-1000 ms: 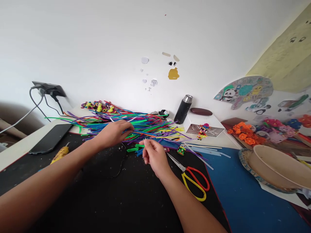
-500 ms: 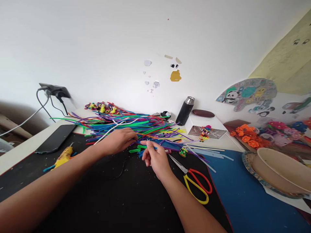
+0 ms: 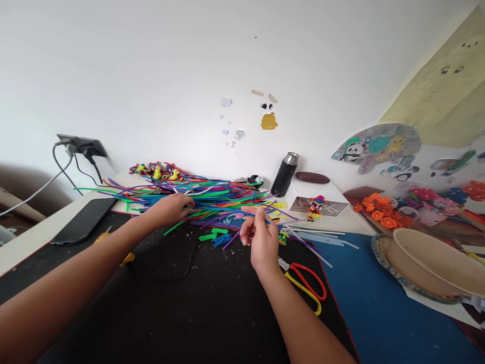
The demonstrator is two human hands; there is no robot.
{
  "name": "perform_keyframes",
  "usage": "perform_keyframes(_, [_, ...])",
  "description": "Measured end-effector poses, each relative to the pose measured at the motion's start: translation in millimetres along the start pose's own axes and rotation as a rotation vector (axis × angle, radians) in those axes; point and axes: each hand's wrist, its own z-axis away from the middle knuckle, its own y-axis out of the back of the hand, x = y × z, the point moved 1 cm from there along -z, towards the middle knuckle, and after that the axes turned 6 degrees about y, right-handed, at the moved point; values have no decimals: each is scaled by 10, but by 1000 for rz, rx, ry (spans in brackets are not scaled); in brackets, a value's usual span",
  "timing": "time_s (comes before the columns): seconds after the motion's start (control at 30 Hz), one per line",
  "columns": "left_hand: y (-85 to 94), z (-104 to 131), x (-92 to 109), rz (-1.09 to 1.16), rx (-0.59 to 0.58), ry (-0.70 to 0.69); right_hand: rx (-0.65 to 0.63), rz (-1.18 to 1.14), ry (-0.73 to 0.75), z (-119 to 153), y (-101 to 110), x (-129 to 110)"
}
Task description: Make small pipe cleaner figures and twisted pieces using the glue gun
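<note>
My right hand [image 3: 261,240] is closed in a pinch on a blue pipe cleaner [image 3: 268,220], whose tip shows past the thumb. My left hand [image 3: 172,209] lies at the front of a pile of coloured pipe cleaners [image 3: 223,194], fingers closed; a blue strand seems to run from it towards my right hand, though the pile behind makes this hard to trace. Between the hands, short folded green pieces [image 3: 208,236] and blue pieces [image 3: 222,240] rest on the black mat [image 3: 197,313]. Scissors [image 3: 305,283] with red and yellow handles lie beside my right wrist, blades partly hidden.
A yellow glue gun [image 3: 128,259] is mostly hidden by my left forearm. A phone [image 3: 83,222] lies at left. Behind stand a black flask [image 3: 285,174], a white box [image 3: 318,194] and a small colourful figure [image 3: 316,208]. At right sits a beige bowl [image 3: 435,258].
My hands have moved apart: the left went left along the pile, the right shifted right, partly covering the scissors. The folded green and blue pieces show more fully. The view shifted slightly.
</note>
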Motion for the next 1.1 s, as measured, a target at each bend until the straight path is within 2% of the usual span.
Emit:
perform_keyframes(0.13, [145, 65, 102, 10, 138, 26, 122, -129, -49, -92, 57, -50])
perform_keyframes(0.2, [270, 149, 230, 49, 157, 129, 153, -177, -55, -117, 69, -72])
perform_keyframes(0.23, [323, 197, 311, 114, 65, 175, 159, -194, -55, -122, 71, -84])
perform_keyframes(0.27, [364, 242, 404, 218, -66, 162, 159, -209, -54, -123, 69, -95])
perform_keyframes(0.33, [405, 313, 604, 496, -337, 49, 137, -232, -61, -114, 57, -113])
perform_keyframes(0.37, [407, 330, 693, 646, -419, 10, 119, -240, -70, -106, 48, -120])
perform_keyframes(0.4, [399, 330, 767, 804, -439, 0, 98, -245, -83, -96, 38, -124])
perform_keyframes(0.47, [360, 293, 872, 1131, -406, 56, 58, -252, -114, -78, 18, -123])
perform_keyframes(0.53, [323, 236, 927, 1453, -312, 167, 29, -257, -133, -65, 3, -110])
perform_keyframes(0.63, [309, 172, 971, 1764, -246, 285, -6, -268, -140, -51, -15, -70])
perform_keyframes(0.73, [319, 143, 987, 1852, -220, 336, -63, -267, -155, -28, -33, -30])
perform_keyframes(0.83, [332, 122, 963, 1852, -75, 324, -100, -258, -172, -7, -45, -13])
perform_keyframes(0.93, [359, 105, 910, 1831, 63, 319, -90, -259, -169, -11, -46, -18])
perform_keyframes(1.1, [418, 88, 856, 1824, 159, 289, -51, -269, -193, -42, -29, -16])
